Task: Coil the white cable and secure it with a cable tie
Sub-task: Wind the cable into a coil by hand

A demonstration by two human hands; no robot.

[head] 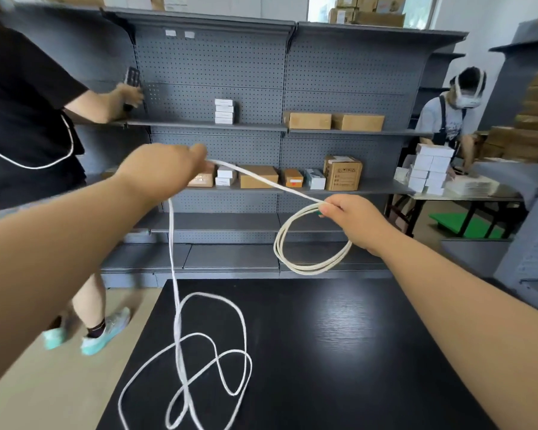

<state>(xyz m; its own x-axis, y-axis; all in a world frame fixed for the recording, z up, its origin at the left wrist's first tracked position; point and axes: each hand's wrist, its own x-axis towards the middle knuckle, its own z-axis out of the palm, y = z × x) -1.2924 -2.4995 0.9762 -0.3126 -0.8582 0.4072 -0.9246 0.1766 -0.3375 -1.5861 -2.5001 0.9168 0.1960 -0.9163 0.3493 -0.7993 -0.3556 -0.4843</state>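
1. The white cable [311, 252] is hanging as a small coil of a few loops, pinched at its top, above the far edge of a black table [339, 352].
2. One taut strand is running up and left from the coil's top.
3. From there it is dropping straight down.
4. Its remainder is lying on the table in loose, overlapping loops.
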